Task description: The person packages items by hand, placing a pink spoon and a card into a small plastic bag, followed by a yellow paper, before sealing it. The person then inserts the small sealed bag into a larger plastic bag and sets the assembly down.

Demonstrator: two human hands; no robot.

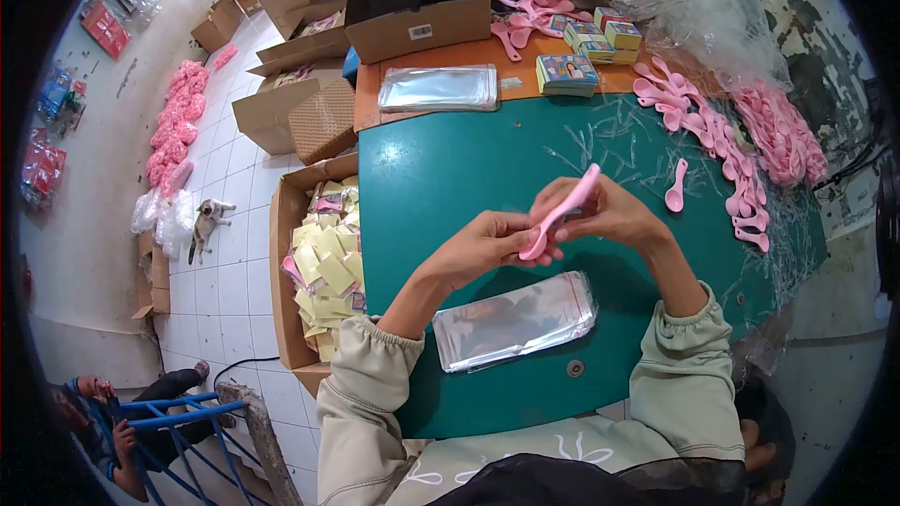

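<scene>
A pink spoon [565, 211] is held in the air above the green tabletop [450, 169], between the two hands. Its long axis runs slantwise: one end points up and right, away from the body, and the other points down and left, toward the left hand [489, 242]. The left fingers are closed on that lower end; the right hand [607, 213] wraps behind the shaft, its fingers narrow around it, though the exact contact is partly hidden.

Just below the hands lies a stack of clear plastic sleeves [516, 320], its long side rising slightly to the right. Left of the tabletop, an open cardboard box [284, 295] holds yellow cards [330, 258] in packets, with pink pieces among them. A larger open carton [422, 36] stands at the far edge, its interior too dark to read. Loose spoons [717, 136] trail down the right side.
</scene>
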